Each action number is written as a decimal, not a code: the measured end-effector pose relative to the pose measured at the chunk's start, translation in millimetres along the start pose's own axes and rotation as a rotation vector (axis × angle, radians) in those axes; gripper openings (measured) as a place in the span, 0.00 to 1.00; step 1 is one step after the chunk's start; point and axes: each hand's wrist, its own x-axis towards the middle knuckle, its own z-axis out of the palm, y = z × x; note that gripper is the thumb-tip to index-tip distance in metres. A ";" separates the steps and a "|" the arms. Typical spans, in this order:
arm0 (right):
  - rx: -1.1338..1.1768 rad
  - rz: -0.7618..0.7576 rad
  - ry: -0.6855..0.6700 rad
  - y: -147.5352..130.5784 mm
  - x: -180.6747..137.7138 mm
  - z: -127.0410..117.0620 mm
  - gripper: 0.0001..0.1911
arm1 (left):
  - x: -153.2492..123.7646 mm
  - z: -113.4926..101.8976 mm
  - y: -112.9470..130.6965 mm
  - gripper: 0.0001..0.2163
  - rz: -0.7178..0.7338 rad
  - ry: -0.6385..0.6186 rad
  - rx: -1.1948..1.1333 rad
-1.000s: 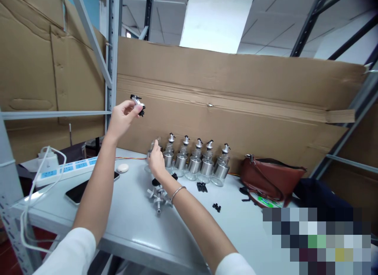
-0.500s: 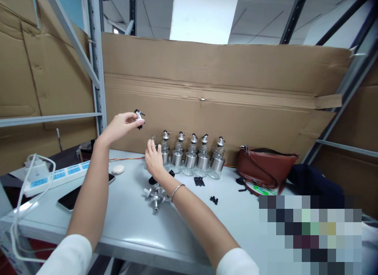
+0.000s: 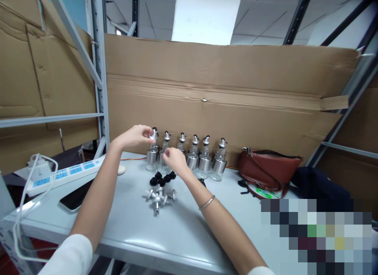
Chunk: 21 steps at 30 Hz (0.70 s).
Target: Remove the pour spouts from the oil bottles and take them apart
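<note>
My left hand (image 3: 139,135) is closed on a silver pourer spout (image 3: 154,134) with a black tip, which sits at the neck of the leftmost glass bottle (image 3: 152,158). My right hand (image 3: 176,160) is curled in front of the row, its fingertips near the second bottle (image 3: 163,164); anything inside it is hidden. Each of the other bottles in the row carries a similar silver and black spout. In front of them lie several black stoppers (image 3: 161,179) and a heap of silver spout parts (image 3: 159,200).
To the right are a brown handbag (image 3: 268,168) and dark cloth (image 3: 320,184). A phone (image 3: 75,196), a power strip (image 3: 66,174) and a round white object (image 3: 121,170) lie left. Cardboard (image 3: 221,78) stands behind the bottles.
My left hand has brought the spout down and right onto the leftmost bottle. My right hand has left that bottle, moved right and curled up, uncovering the black stoppers.
</note>
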 end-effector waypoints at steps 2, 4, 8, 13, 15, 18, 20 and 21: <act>0.182 -0.026 0.057 6.1 2.1 -23.9 0.10 | 3.3 9.1 8.2 0.20 0.056 -0.016 -0.004; 0.365 -0.167 0.095 9.2 0.4 -49.9 0.09 | 4.7 18.4 20.2 0.19 0.118 -0.010 0.007; 0.450 -0.367 0.153 7.2 -10.0 -87.5 0.15 | 1.1 28.2 45.0 0.15 0.204 0.010 0.011; 0.353 -0.512 0.253 -2.4 -16.2 -95.6 0.21 | -10.4 20.3 61.5 0.11 0.251 -0.038 -0.036; 0.297 -0.571 0.286 -5.1 -16.2 -94.1 0.19 | -13.5 18.8 66.8 0.10 0.260 -0.121 -0.015; 0.205 -0.632 0.335 -2.2 -19.7 -91.3 0.12 | -15.9 30.3 74.9 0.10 0.272 -0.186 -0.002; 0.134 -0.620 0.412 6.6 -27.5 -88.4 0.13 | -19.2 48.8 77.8 0.10 0.288 -0.157 -0.028; 0.089 -0.597 0.465 12.9 -33.3 -86.3 0.15 | -22.3 60.7 77.8 0.09 0.292 -0.118 -0.044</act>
